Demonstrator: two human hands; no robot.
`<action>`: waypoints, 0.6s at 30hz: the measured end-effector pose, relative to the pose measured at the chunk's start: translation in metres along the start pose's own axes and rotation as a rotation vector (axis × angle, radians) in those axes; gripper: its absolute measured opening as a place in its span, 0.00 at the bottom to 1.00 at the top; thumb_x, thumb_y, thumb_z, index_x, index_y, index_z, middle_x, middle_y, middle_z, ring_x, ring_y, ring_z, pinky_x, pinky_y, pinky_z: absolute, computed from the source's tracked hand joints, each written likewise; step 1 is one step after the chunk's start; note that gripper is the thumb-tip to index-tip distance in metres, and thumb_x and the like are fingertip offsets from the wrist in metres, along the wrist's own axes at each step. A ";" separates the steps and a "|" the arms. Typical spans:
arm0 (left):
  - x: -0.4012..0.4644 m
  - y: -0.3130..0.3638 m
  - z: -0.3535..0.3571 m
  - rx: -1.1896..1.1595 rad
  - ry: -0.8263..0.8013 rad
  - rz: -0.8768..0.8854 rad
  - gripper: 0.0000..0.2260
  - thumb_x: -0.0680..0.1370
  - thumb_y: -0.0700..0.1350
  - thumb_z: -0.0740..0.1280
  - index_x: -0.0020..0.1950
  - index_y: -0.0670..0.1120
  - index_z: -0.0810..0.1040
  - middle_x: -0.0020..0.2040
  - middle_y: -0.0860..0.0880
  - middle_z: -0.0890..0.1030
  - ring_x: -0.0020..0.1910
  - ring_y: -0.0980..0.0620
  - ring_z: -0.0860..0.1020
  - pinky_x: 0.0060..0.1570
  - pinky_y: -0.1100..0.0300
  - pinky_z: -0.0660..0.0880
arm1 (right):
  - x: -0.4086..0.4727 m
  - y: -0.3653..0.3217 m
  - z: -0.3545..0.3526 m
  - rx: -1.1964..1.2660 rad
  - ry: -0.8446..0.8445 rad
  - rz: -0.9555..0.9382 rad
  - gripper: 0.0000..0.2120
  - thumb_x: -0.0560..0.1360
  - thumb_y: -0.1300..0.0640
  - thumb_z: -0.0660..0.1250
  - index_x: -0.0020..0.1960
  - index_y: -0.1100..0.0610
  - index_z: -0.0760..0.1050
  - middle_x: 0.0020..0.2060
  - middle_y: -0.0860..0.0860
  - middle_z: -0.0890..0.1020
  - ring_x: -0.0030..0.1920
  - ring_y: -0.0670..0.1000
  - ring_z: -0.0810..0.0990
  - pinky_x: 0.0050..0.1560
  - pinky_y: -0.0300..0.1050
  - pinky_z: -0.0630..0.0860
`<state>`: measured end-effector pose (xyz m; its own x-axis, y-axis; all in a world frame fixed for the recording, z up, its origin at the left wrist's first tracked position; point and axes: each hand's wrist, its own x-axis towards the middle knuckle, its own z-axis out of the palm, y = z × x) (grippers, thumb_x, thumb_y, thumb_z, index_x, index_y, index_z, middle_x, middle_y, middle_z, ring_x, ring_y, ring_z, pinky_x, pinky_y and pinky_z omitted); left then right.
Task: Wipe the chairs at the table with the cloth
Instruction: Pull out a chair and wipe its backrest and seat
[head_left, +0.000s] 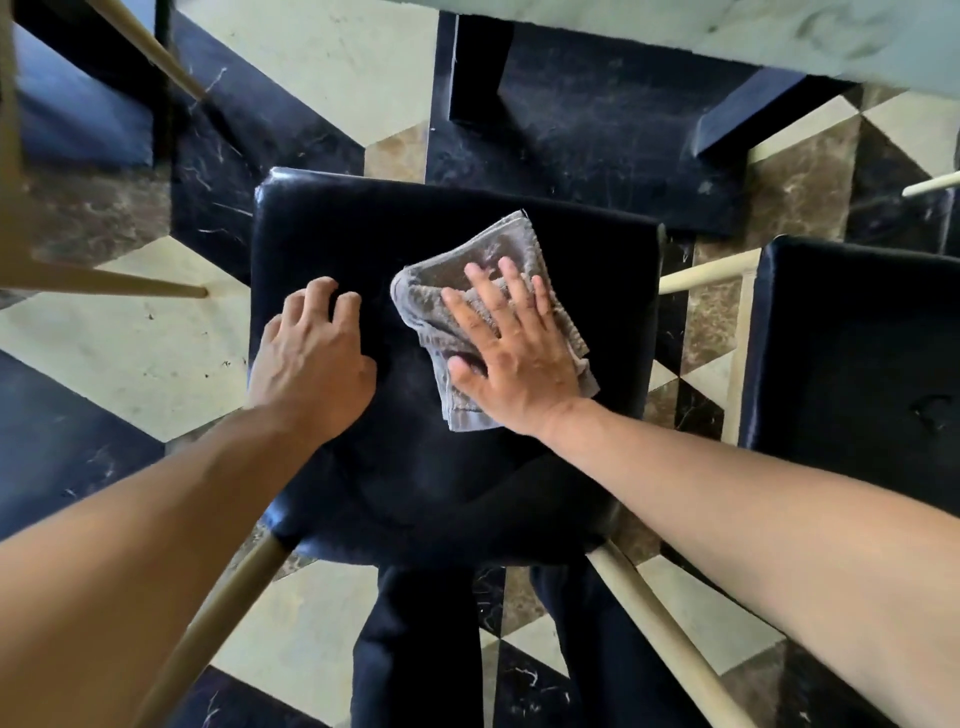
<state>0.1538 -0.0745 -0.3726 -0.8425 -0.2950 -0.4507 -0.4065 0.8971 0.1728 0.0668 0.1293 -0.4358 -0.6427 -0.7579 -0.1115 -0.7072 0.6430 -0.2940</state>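
While the scene is being viewed from above, a dark upholstered chair seat (452, 467) is being shown at centre, carried on pale wooden legs (670, 639). A folded grey cloth (467, 291) is lying on the far right part of that seat and is being pressed flat by the right hand (511, 358), whose fingers are being held straight and spread across the fabric, thumb out to the left; nothing is being gripped. The left hand (311, 364) is being rested on the left part of the same seat, just beside the cloth but apart from it, with its fingers bent and only the fingertips being set on the upholstery; no object is being held in it. Both bare forearms are being extended from the lower corners. A second dark chair seat (857, 364) is being seen at the right edge, near the first. A pale marble tabletop (727, 31) is being seen along the top, with a dark table base (597, 130) beneath it. The floor (130, 353) is being recorded as patterned in cream, brown and black marble. Dark trouser legs (415, 649) are being seen below the seat.
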 end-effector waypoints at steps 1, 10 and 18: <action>-0.001 0.000 0.001 0.006 -0.008 0.000 0.26 0.71 0.40 0.68 0.68 0.39 0.70 0.70 0.38 0.67 0.67 0.35 0.67 0.62 0.41 0.69 | -0.011 0.000 0.003 0.011 -0.019 -0.053 0.32 0.78 0.43 0.63 0.79 0.51 0.64 0.80 0.57 0.61 0.80 0.64 0.54 0.79 0.66 0.49; -0.003 0.008 0.003 0.037 -0.037 -0.009 0.26 0.70 0.39 0.68 0.68 0.39 0.71 0.70 0.38 0.68 0.68 0.35 0.66 0.63 0.40 0.69 | -0.066 0.066 -0.005 -0.108 -0.118 -0.332 0.30 0.82 0.53 0.64 0.81 0.48 0.57 0.80 0.58 0.60 0.80 0.64 0.56 0.78 0.67 0.53; 0.002 0.045 0.005 0.050 -0.049 0.070 0.27 0.71 0.40 0.68 0.70 0.38 0.69 0.71 0.37 0.67 0.68 0.36 0.66 0.63 0.41 0.68 | -0.034 0.138 -0.042 -0.069 -0.046 0.085 0.28 0.81 0.58 0.54 0.80 0.47 0.61 0.80 0.56 0.60 0.80 0.64 0.54 0.78 0.69 0.53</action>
<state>0.1354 -0.0328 -0.3703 -0.8496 -0.2156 -0.4814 -0.3279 0.9307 0.1618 -0.0211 0.2482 -0.4324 -0.6879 -0.7037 -0.1775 -0.6705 0.7098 -0.2159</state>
